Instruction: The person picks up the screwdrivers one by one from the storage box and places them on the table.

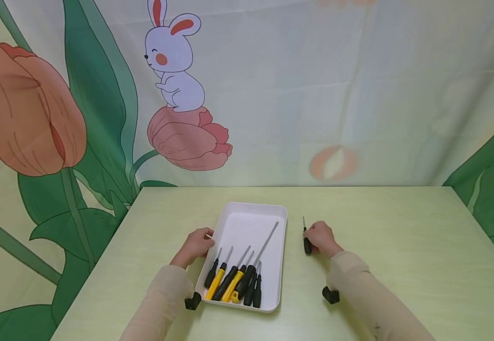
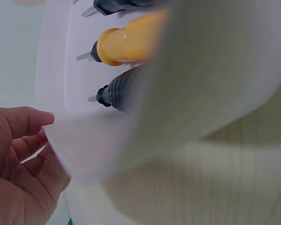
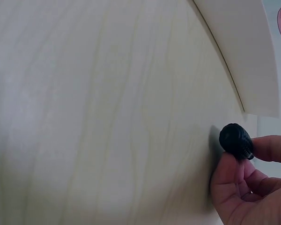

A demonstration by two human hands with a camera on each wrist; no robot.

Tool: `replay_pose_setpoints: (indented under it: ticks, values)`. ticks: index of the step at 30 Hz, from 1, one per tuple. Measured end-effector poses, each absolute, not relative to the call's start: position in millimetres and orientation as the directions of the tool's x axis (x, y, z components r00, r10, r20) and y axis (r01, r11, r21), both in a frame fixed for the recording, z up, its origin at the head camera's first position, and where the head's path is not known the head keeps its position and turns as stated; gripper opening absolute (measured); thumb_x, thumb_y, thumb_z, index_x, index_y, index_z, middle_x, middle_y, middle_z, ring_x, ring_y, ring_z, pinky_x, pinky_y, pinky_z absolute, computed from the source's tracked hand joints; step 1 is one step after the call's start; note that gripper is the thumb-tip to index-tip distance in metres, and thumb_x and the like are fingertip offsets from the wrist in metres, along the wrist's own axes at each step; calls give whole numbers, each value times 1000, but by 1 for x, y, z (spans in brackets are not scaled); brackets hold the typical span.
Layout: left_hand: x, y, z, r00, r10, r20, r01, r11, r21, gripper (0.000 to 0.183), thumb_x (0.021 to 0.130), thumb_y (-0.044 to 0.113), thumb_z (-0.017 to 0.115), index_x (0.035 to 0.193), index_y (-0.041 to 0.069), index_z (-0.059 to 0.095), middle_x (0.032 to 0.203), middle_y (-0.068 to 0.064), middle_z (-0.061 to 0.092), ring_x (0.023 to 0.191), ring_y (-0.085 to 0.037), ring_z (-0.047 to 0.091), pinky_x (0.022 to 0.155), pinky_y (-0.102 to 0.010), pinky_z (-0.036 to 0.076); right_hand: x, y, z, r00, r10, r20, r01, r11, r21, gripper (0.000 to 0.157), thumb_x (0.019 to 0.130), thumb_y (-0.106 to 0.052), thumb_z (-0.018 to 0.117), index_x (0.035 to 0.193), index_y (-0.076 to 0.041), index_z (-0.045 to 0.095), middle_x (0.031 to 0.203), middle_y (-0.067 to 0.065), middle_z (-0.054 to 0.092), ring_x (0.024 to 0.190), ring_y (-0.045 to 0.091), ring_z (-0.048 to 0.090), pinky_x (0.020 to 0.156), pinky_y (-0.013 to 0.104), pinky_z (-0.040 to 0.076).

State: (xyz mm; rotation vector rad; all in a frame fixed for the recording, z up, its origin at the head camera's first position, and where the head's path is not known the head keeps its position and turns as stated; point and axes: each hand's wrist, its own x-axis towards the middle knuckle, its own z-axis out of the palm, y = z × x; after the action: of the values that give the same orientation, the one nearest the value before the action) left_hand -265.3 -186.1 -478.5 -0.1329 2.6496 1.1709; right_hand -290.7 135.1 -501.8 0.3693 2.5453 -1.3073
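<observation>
A white rectangular tray (image 1: 251, 215) lies on the table, with several black and yellow screwdrivers (image 1: 232, 284) side by side in its near half. One of them, with a long shaft, points toward the far right corner. At the tray's left edge my left hand (image 1: 197, 245) pinches the rim between thumb and fingers; the left wrist view shows the thumb on top of the wall. To the right of the tray, my right hand (image 1: 321, 237) pinches a small black screwdriver (image 1: 307, 245) by its handle, shaft pointing away from me. The right wrist view shows the handle's butt end close over the tabletop.
The pale wood-grain table (image 1: 400, 237) runs back to a hanging cloth (image 1: 272, 94) printed with a rabbit and tulips. A black wrist device (image 1: 193, 301) sits by the left cuff, and another (image 1: 330, 295) by the right cuff.
</observation>
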Motion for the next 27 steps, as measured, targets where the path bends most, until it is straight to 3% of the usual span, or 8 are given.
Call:
replay_pose_setpoints:
  ticks: [12, 19, 27]
  values:
    - [-264, -188, -480, -963, 10, -269, -191, 676, 712, 23, 82, 3, 48, 104, -3, 52, 95, -17, 58, 72, -20, 54, 53, -29, 48, -291, 131, -499, -929, 114, -351, 345, 610, -714, 14, 77, -10, 51, 82, 3, 51, 75, 11, 51, 52, 17, 49, 40, 22, 41]
    - [-262, -189, -480, -958, 9, -288, -208, 670, 713, 24, 83, 3, 47, 105, -3, 52, 95, -17, 58, 67, -19, 53, 54, -29, 48, -292, 131, -498, -931, 122, -344, 343, 619, -707, 13, 74, -8, 52, 80, 3, 51, 68, 9, 50, 44, 15, 47, 39, 22, 40]
    - [-260, -192, -480, -952, 17, -306, -223, 646, 730, 25, 83, 4, 47, 106, -4, 52, 94, -17, 58, 64, -17, 55, 54, -30, 49, -296, 130, -503, -916, 147, -374, 383, 597, -704, 18, 74, -10, 58, 85, 2, 51, 70, 8, 49, 48, 15, 48, 40, 24, 43]
